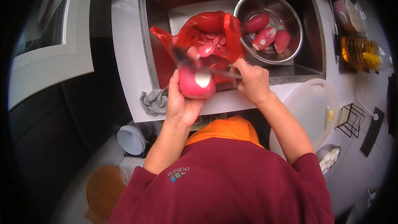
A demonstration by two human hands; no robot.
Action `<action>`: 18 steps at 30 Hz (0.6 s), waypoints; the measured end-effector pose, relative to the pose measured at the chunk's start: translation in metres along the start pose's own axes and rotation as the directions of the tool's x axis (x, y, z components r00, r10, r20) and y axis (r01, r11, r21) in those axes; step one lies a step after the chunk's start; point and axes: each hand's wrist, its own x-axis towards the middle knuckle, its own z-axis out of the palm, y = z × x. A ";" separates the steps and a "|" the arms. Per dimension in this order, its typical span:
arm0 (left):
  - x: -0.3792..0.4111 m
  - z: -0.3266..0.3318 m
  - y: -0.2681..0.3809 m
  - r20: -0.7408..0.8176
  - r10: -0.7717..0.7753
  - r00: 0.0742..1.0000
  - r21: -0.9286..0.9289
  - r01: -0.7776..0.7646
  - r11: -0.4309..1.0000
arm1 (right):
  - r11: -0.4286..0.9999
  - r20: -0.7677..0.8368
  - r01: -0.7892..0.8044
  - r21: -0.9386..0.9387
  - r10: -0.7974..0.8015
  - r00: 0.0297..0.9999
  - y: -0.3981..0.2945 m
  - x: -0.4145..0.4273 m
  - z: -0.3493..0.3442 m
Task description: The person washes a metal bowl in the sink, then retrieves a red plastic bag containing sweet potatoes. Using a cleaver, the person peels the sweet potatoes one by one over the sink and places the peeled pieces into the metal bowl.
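My left hand [183, 109] cups a large red radish [194, 88] with one round white cut patch on its side. My right hand [253, 79] grips the handle of a knife [222, 72], whose blade is blurred and lies across the radish's upper end. A pinkish cut piece [193, 52] shows just beyond the blade. Behind both hands, a red plastic bag [233, 37] stands open in the sink and holds thin radish slices [214, 39]. To its right, a steel bowl [299, 37] contains several red radishes [264, 37], some with white cut spots.
The steel sink [149, 53] surrounds the bag and bowl. A grey cloth [154, 102] lies on the front-left counter. At the right are a round cutting board [304, 112], an oil bottle [354, 53], a wire rack [350, 119] and a bowl of white pieces [330, 160].
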 end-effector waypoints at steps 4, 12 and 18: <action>0.000 0.006 0.004 0.046 0.055 0.997 0.106 -0.060 0.993 | 0.984 0.027 -0.131 0.117 0.129 0.991 0.004 -0.004 -0.005; 0.015 -0.009 0.016 0.147 0.166 0.975 0.462 -0.216 0.860 | 0.895 0.089 -0.298 0.331 0.285 0.954 -0.009 -0.003 -0.021; 0.029 -0.032 0.017 0.207 0.166 0.964 0.651 -0.262 0.712 | 0.984 -0.108 0.075 0.161 -0.058 0.992 -0.034 -0.004 -0.041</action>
